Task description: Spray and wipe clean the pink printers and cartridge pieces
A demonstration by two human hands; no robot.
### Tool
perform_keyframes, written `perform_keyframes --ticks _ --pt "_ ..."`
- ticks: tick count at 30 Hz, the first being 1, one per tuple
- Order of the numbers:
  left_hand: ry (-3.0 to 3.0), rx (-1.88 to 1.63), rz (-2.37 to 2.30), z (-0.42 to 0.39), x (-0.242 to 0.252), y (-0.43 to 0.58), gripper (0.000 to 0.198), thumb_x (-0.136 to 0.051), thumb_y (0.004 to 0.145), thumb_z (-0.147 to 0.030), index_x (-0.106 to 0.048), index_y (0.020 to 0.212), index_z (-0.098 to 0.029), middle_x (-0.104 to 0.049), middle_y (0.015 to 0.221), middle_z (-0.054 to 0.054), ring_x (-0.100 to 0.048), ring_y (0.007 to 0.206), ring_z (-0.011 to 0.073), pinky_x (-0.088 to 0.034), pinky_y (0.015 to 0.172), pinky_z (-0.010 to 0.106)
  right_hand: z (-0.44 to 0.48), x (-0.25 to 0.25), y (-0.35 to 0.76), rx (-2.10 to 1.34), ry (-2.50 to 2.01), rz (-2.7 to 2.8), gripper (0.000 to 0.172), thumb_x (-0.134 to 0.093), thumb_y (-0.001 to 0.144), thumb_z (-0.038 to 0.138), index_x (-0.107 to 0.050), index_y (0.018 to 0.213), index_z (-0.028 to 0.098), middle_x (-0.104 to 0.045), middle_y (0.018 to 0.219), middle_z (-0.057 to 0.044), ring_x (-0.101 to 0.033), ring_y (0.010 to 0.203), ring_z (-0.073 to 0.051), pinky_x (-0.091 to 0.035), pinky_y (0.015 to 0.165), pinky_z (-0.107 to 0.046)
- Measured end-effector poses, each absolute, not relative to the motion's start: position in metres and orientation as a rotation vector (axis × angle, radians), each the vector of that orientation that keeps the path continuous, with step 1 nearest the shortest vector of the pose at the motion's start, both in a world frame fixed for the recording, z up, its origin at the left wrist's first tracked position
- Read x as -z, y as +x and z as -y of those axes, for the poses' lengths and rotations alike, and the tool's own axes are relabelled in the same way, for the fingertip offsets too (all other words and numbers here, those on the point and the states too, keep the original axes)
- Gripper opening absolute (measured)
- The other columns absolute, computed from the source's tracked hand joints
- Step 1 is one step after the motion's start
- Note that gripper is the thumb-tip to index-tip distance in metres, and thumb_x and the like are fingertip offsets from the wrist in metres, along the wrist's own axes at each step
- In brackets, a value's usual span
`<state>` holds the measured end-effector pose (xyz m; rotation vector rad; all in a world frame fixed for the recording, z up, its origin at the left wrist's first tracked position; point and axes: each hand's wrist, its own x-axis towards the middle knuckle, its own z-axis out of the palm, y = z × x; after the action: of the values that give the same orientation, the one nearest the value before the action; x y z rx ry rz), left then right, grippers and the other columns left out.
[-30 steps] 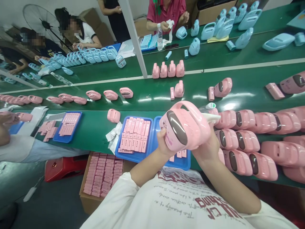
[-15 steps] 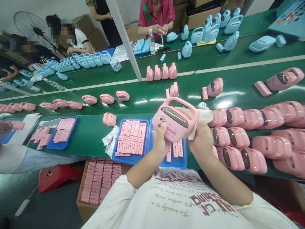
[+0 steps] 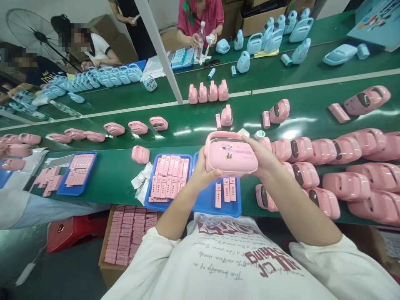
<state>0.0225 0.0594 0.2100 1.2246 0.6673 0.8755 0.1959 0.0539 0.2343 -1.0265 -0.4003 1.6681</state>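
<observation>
I hold a pink handled device (image 3: 230, 154) with a cartoon print on its face, upright in front of me above the blue trays. My left hand (image 3: 201, 171) grips its left end from below. My right hand (image 3: 264, 156) wraps its right end; a white cloth seen earlier is not visible. Under the device lies a blue tray (image 3: 218, 204) with a few pink strips (image 3: 225, 189). A second blue tray (image 3: 149, 196) to the left is full of pink strips.
Many finished pink devices (image 3: 315, 152) lie in rows at my right. More pink units (image 3: 206, 92) stand on the green belt (image 3: 187, 125). A cardboard box of pink strips (image 3: 129, 233) sits below the table. Other people work across the belt and at my left, among blue devices (image 3: 109, 77).
I have turned the pink device from its dark window side to its printed face and lowered it slightly. The white cloth at my right hand has gone out of sight.
</observation>
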Motion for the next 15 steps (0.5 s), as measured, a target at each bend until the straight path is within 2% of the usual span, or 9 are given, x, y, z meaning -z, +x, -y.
perform_keyframes --ticks 2,4,7,11,13,15 --pt "1.150 -0.877 -0.710 -0.056 -0.211 0.027 0.101 -0.068 0.055 -0.080 -0.038 0.134 -0.026 -0.054 0.131 0.016 -0.065 0.101 0.0309 -0.058 0.068 0.036 -0.053 -0.237 0.190 -1.619 -1.046 0.276 0.027 -0.053 0.087 0.042 -0.066 0.089 0.018 -0.072 0.080 -0.005 -0.069 0.089 -0.024 -0.057 0.078 -0.039" --pt "1.064 -0.901 -0.731 -0.053 -0.215 0.032 0.104 -0.061 0.055 -0.085 -0.039 0.136 -0.025 -0.058 0.128 0.017 -0.067 0.096 0.0311 -0.057 0.061 0.035 -0.052 -0.240 0.185 -1.566 -1.044 0.196 0.030 -0.047 0.091 0.042 -0.066 0.089 0.018 -0.072 0.080 -0.006 -0.069 0.090 -0.024 -0.058 0.078 -0.039" --pt "0.945 -0.942 -0.739 -0.049 -0.222 0.038 0.104 -0.057 0.057 -0.087 -0.042 0.137 -0.023 -0.062 0.125 0.016 -0.067 0.102 0.0337 -0.059 0.066 0.038 -0.052 -0.241 0.177 -1.489 -1.018 0.120 0.027 -0.047 0.091 0.038 -0.065 0.087 0.018 -0.071 0.080 -0.003 -0.068 0.087 -0.021 -0.059 0.076 -0.036" --pt "0.835 -0.957 -0.749 -0.047 -0.228 0.043 0.092 -0.054 0.065 -0.085 -0.051 0.132 -0.022 -0.068 0.117 0.013 -0.064 0.110 0.0346 -0.060 0.077 0.042 -0.051 -0.238 0.167 -1.291 -1.006 0.003 0.016 -0.059 0.085 0.034 -0.063 0.082 0.019 -0.068 0.077 0.001 -0.066 0.079 -0.016 -0.058 0.070 -0.028" --pt "0.786 -0.983 -0.759 -0.045 -0.229 0.046 0.086 -0.054 0.068 -0.082 -0.055 0.129 -0.020 -0.069 0.115 0.013 -0.062 0.113 0.0344 -0.059 0.081 0.043 -0.046 -0.235 0.162 -1.172 -1.020 0.022 0.018 -0.062 0.082 0.037 -0.062 0.081 0.019 -0.066 0.075 0.002 -0.065 0.079 -0.015 -0.057 0.069 -0.026" --pt "0.747 -1.043 -0.777 -0.045 -0.229 0.048 0.083 -0.059 0.069 -0.078 -0.054 0.128 -0.020 -0.068 0.118 0.013 -0.062 0.115 0.0335 -0.058 0.085 0.043 -0.037 -0.232 0.156 -1.049 -1.049 0.179 0.025 -0.057 0.085 0.045 -0.063 0.088 0.021 -0.067 0.083 0.001 -0.066 0.087 -0.016 -0.058 0.075 -0.029"
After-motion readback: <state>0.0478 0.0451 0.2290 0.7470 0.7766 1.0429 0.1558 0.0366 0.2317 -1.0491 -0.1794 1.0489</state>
